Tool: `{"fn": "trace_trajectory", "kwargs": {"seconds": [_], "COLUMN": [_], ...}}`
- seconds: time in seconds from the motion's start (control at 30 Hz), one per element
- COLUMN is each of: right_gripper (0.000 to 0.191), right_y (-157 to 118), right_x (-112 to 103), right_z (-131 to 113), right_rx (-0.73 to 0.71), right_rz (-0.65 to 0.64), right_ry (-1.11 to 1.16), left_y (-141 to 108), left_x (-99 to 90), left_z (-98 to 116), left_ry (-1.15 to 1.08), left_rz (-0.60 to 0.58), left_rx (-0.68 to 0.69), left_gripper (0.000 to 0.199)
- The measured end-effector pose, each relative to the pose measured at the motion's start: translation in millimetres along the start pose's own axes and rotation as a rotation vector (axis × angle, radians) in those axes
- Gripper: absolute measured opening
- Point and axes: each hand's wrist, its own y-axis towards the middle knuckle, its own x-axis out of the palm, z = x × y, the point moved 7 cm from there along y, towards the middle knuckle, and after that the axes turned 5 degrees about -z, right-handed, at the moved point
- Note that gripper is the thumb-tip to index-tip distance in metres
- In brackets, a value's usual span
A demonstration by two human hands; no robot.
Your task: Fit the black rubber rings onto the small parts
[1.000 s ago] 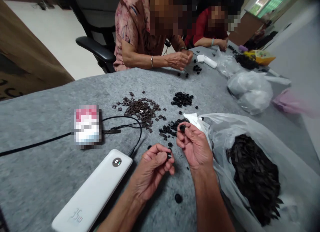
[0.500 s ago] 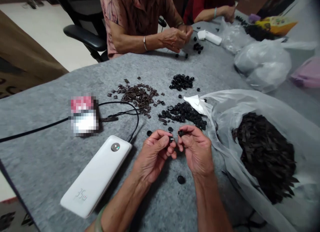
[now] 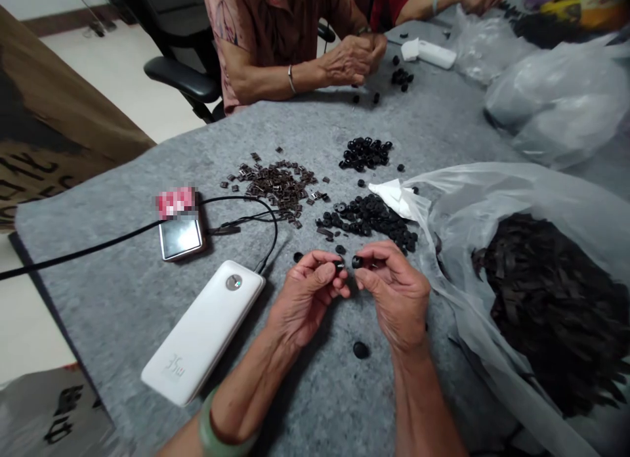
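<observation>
My left hand (image 3: pixel 309 296) pinches a small black ring (image 3: pixel 338 265) between thumb and fingertips. My right hand (image 3: pixel 396 289) holds a second black ring (image 3: pixel 357 262) the same way, and the two rings are close together but apart. A heap of black rings (image 3: pixel 367 215) lies just beyond my hands on the grey felt mat (image 3: pixel 98 299). One loose black disc (image 3: pixel 361 350) sits below them. To my right, a clear plastic bag (image 3: pixel 492 201) holds dark brown strips (image 3: pixel 551 312).
Small brown clips (image 3: pixel 275 188) and another heap of black rings (image 3: pixel 365 153) lie on the mat. A white power bank (image 3: pixel 204 332) and cabled phone (image 3: pixel 181 239) are left of my hands. Across the table, a co-worker's hands (image 3: pixel 352 62) work over scattered rings.
My hands have come closer together, bringing the two rings almost end to end. The view has tilted and shifted, showing more of the mat and the phone's screen.
</observation>
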Motion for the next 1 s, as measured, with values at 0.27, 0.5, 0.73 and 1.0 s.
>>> {"fn": "trace_trajectory", "kwargs": {"seconds": [0.27,0.5,0.73,1.0], "right_gripper": [0.013,0.013,0.017,0.016], "right_y": [-1,-1,-2,-3], "right_x": [1,3,6,10], "right_z": [6,10,14,17], "right_rx": [0.092,0.134,0.213,0.226], "right_rz": [-0.013,-0.068,-0.076,-0.097], "right_ry": [0.128,0.132,0.109,0.158], "left_y": [0,-1,-3,-6], "left_x": [-0.3,-1.1,-2.1,0.9], "left_z": [1,2,5,12], "left_ry": [0.066,0.097,0.156,0.248], "left_rz": [-0.021,0.000,0.030,0.049], "left_rx": [0.042,0.064,0.124,0.234], "left_gripper": [0.037,0.037,0.032,0.018]}}
